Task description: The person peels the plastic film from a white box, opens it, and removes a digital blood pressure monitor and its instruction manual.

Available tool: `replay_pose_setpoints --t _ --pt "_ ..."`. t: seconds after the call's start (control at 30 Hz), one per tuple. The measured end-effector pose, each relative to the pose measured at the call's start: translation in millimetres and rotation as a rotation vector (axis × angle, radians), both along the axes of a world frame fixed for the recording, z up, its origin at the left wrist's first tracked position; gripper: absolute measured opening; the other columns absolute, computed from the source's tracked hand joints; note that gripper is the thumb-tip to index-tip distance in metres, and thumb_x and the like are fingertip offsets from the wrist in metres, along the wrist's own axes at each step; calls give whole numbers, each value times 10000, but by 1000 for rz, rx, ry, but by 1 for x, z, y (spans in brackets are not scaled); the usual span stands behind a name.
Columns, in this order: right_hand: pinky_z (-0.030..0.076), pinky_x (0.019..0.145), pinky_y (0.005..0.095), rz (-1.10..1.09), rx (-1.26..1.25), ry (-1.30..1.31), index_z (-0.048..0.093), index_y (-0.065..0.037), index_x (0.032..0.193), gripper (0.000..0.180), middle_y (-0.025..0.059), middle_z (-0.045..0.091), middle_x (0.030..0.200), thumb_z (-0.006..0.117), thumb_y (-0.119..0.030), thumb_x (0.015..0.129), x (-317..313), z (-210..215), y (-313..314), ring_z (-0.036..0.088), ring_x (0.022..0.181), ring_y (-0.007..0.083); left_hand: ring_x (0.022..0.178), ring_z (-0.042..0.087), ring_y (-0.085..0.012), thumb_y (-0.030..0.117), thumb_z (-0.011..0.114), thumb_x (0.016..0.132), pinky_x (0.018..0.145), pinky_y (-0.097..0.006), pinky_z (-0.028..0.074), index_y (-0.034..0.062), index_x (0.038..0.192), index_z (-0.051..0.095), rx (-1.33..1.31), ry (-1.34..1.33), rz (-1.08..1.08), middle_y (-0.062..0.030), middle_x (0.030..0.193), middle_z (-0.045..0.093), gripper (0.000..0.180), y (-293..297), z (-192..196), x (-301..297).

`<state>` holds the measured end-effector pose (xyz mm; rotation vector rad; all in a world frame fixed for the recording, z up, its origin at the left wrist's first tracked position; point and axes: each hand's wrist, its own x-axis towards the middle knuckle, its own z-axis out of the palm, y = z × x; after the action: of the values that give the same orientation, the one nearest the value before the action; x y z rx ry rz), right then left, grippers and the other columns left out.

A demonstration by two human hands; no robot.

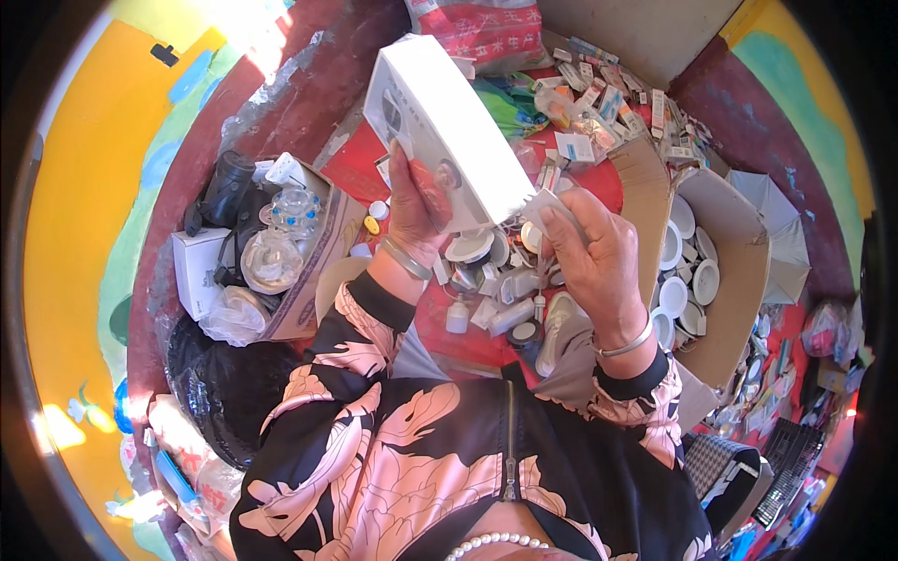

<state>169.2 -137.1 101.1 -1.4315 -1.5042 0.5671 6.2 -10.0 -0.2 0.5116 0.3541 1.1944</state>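
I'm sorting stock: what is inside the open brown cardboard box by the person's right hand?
The open brown cardboard box holds round white disc-shaped light fittings, loosely piled. The right hand and the box's flap cover the near left corner, so what lies there and underneath cannot be seen.

Garment: black jacket, large pink leaf-and-flower print, dark ribbed cuffs, metal centre zip at 6 o'clock. Silver bangle on left hand point(418, 201) wrist, another on right hand point(591, 254) wrist. White bead necklace at 6 o'clock edge.
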Motion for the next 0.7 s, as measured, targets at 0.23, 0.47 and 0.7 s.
replay_pose_setpoints --t 0.23,0.47,0.7 --pt "435 508 405 30 65 -253 530 -34 774 143 174 525 616 624 -95 863 2 6 -12 566 578 358 1102 581 -242 630 502 871 859 -374 516 92 1371 408 -19 -361 -312 -82 1247 556 740 9 -5 -23" --pt "469 520 438 24 34 -428 523 -59 810 104 165 557 619 601 -110 857 5 -3 -14 591 600 373 1139 566 -257 640 518 854 948 -419 486 110 1381 387 155 211 56 -78 1279 536 759 0 1 -23" --pt "468 497 456 12 8 -492 511 -55 830 104 161 555 577 587 -118 865 6 -8 -15 590 550 372 1116 581 -251 549 504 891 950 -409 476 79 1340 458 270 190 49 -76 1239 582 651 -2 0 -28"
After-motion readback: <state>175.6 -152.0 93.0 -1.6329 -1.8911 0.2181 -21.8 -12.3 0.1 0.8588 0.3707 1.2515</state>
